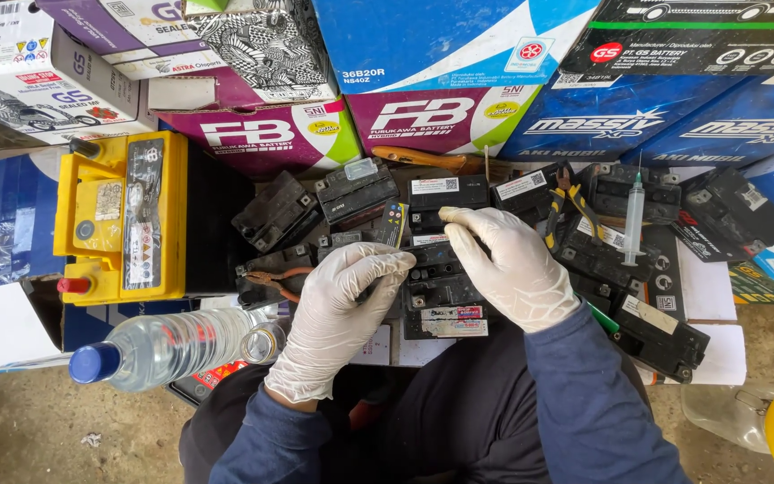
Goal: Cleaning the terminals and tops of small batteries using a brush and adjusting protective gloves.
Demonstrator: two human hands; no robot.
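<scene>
Among about a dozen small black batteries, both gloved hands, left hand [344,300] and right hand [510,264], grip one battery [436,282].

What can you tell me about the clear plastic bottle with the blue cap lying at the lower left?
The clear plastic bottle lies on its side, its blue cap pointing left. It looks nearly full of clear liquid and is ribbed along its body. Its base end sits close to the gloved left hand, though contact cannot be told. Behind it stands a large yellow battery; a red-printed label peeks out beneath it.
</scene>
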